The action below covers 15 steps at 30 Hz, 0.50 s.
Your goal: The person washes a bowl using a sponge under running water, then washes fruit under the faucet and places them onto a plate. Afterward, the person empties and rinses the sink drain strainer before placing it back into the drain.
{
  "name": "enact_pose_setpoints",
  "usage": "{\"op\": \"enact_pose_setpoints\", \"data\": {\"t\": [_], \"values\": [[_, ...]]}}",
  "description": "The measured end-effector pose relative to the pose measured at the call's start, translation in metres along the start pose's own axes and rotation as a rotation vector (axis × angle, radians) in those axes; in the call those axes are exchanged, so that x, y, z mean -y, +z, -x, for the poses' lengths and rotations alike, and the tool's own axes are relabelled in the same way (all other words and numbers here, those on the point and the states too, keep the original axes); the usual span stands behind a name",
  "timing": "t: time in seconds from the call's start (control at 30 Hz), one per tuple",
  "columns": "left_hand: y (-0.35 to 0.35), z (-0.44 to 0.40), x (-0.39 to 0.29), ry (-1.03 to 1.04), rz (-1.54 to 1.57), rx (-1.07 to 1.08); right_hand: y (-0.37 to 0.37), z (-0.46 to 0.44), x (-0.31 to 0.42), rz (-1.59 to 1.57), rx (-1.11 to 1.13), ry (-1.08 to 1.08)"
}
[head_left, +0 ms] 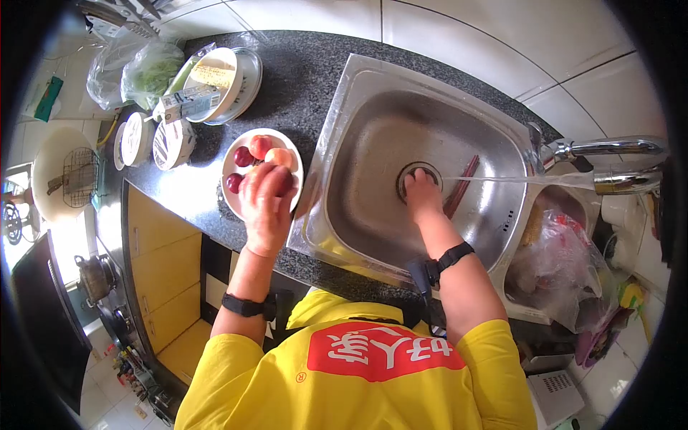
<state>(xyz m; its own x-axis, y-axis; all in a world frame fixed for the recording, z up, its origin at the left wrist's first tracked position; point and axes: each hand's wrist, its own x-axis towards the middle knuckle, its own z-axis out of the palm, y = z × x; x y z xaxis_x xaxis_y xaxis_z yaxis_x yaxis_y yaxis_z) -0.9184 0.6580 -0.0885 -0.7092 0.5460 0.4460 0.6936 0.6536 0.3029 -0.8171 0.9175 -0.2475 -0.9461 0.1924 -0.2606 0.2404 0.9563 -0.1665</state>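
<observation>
Over a white plate (297,172) on the counter, my left hand (264,215) has its fingers curled round a dark red plum (285,182). Also on the plate are dark red plums (244,156) and lighter red-and-yellow fruits (261,145) that look like peaches or nectarines. My right hand (424,195) reaches down into the steel sink (365,172), its fingers bent onto the round drain strainer (405,178). The fingertips there are partly hidden. Beside that hand, dark reddish chopsticks (464,185) lie on the sink floor.
Water runs from the faucet (623,179) into the sink. A smaller basin on the right holds plastic bags (559,251). Left on the counter stand a bowl (231,86) with corn, a carton (188,104), lidded tubs (173,143) and bagged greens (152,72).
</observation>
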Motion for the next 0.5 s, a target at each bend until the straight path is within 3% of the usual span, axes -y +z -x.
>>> {"op": "enact_pose_setpoints", "data": {"t": [0.1,0.2,0.23,0.3,0.37,0.43,0.47,0.5], "values": [[-0.003,0.027,0.034,-0.266,0.141,-0.202,-0.006,-0.001,-0.002,0.026,0.122,0.043],[-0.007,0.047,0.044,-0.679,0.181,-0.264,-0.01,0.005,-0.008,-0.191,-0.024,0.044],[-0.006,0.052,0.049,-0.678,0.181,-0.263,-0.009,0.005,-0.009,-0.192,-0.024,0.045],[-0.002,0.06,0.059,-0.679,0.123,-0.209,-0.009,0.003,-0.012,-0.821,-0.18,0.344],[0.0,0.062,0.06,-0.7,0.127,-0.135,-0.017,0.003,-0.026,-1.596,0.009,0.668],[0.008,0.065,0.062,-0.731,0.312,-0.158,-0.026,0.011,-0.042,-2.245,0.07,0.691],[0.013,0.07,0.065,-0.733,0.478,-0.197,-0.029,0.013,-0.05,-2.428,0.101,0.608],[0.005,0.06,0.051,-0.704,0.36,-0.135,-0.032,0.016,-0.057,-2.425,0.069,0.62]]}}
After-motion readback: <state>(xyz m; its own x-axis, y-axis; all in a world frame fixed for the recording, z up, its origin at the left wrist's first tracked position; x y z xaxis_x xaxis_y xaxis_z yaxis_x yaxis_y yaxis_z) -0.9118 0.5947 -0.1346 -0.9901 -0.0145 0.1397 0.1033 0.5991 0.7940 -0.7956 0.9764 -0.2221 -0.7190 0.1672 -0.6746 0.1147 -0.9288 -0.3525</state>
